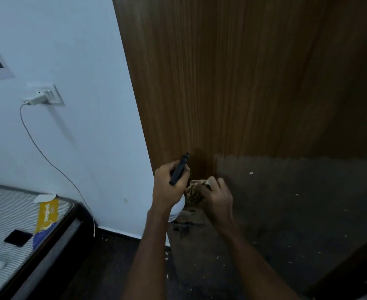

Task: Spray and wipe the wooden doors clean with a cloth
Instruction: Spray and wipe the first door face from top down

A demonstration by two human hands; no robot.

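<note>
Wooden door (243,83) fills the right and far part of view, grain vertical, its left edge against the white wall (70,137); lower part looks duller with a darker wet-looking streak just above the hands. Left hand (169,187) wrapped closed around a spray bottle (178,207), white body below the fist, black nozzle (180,168) sticking up and angled toward the door, close to it. Right hand (218,200) just beside, fingers curled shut on a bunched patterned cloth (196,191), cloth low near the door's bottom; can't tell if it touches the wood. Floor (221,256) near the door is dark, littered with pale chips. Left: wall socket with charger (41,97), cable (48,156) hanging down to the floor, mattress corner (15,224) near-left. Risks, judged: nozzle sits very near the cloth hand, so a squeeze could wet the knuckles rather than the panel; overspray drifting left could reach the socket or cable; runoff could turn floor debris to grime that the cloth drags back onto the door; the dim light may hide missed patches.
</note>
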